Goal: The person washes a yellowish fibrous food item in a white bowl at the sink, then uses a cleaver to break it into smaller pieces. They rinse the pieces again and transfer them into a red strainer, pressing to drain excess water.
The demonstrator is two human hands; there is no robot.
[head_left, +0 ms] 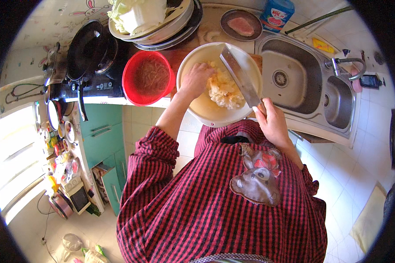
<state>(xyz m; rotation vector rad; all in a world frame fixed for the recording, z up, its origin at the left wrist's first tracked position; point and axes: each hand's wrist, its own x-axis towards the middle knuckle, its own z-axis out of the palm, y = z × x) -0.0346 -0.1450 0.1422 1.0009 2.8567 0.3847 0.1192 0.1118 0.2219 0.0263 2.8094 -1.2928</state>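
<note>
A large cream-coloured basin [197, 108] sits on the counter in front of me, with a pile of pale, wet, shredded food [225, 95] in it, partly brownish. My left hand [199, 79] reaches into the basin, its fingertips at the upper left of the pile; whether they pinch any of it is hidden. My right hand [271, 120] grips the wooden handle of a cleaver [240, 77], whose broad blade slants over the right part of the basin, beside the pile. Part of a wooden cutting board [257, 60] shows under the basin.
A red basin [127, 80] stands left of the cream one, beside a black stove with a frying pan [85, 49]. Stacked bowls with cabbage [143, 14] stand behind. A plate of meat [240, 27] lies at the back, near a blue packet [276, 16]. The double sink [291, 79] is right.
</note>
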